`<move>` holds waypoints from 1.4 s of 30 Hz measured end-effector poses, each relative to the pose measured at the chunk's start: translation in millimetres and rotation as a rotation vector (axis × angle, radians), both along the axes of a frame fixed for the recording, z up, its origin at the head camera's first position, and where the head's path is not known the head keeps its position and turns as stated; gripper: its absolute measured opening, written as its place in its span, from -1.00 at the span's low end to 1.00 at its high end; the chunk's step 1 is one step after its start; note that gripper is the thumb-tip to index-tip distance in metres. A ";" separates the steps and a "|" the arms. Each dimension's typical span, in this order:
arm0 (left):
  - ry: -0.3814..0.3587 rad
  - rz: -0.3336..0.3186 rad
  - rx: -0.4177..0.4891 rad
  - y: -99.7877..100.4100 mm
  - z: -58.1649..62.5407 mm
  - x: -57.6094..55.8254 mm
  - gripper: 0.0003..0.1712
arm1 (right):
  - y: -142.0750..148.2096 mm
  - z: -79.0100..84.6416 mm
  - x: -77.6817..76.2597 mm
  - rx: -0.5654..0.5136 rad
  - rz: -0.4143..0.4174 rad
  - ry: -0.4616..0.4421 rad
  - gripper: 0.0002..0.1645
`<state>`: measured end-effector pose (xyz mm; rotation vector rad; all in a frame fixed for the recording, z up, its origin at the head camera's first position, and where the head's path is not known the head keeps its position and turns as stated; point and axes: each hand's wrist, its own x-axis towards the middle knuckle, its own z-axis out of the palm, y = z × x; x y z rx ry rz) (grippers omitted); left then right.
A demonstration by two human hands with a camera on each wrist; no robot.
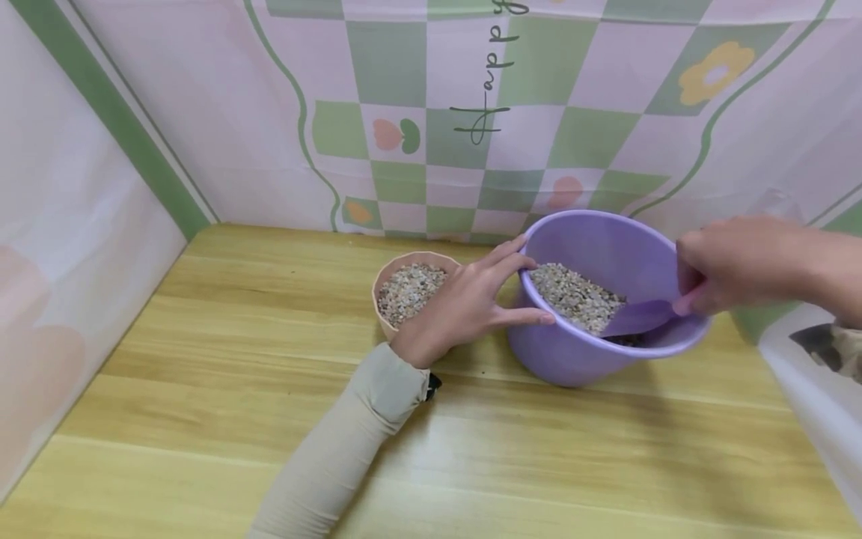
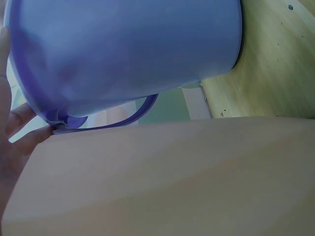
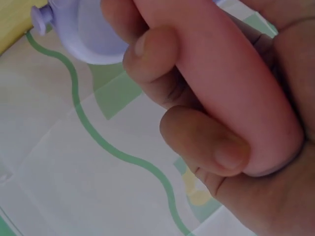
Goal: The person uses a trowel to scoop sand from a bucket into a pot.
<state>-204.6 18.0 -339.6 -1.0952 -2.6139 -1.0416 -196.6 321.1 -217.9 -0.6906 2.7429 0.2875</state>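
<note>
A purple bucket (image 1: 559,355) with gravel (image 1: 578,298) inside stands on the wooden table toward the right. My left hand (image 1: 465,303) holds its left rim, fingers at the back part and thumb along the near part. The left wrist view shows fingertips at the bucket's rim (image 2: 19,73), by the root of its purple handle (image 2: 133,118). My right hand (image 1: 734,258) grips the pink handle (image 3: 221,83) of a small shovel. The shovel's purple blade (image 1: 636,318) reaches into the bucket, against the gravel. Beneath my left wrist sits a peach bowl (image 1: 380,311) filled with gravel, partly hidden.
Behind the bucket and bowl rises a printed cloth backdrop (image 1: 458,180) with green and pink checks. Another cloth wall (image 1: 74,247) borders the table on the left. Bare wooden tabletop (image 1: 222,374) extends in front and to the left.
</note>
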 end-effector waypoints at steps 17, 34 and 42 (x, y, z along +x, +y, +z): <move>0.020 0.001 -0.005 -1.2 -0.7 -0.7 -0.17 | -10.7 -12.8 0.0 -0.059 0.034 -0.006 -0.72; 0.022 -0.005 -0.014 2.3 2.7 1.2 -0.19 | -1.2 -29.0 -1.7 -0.089 0.020 0.024 -0.72; 0.022 0.013 -0.016 1.5 1.2 1.0 -0.17 | -5.1 -30.8 0.0 -0.088 0.034 0.067 -0.72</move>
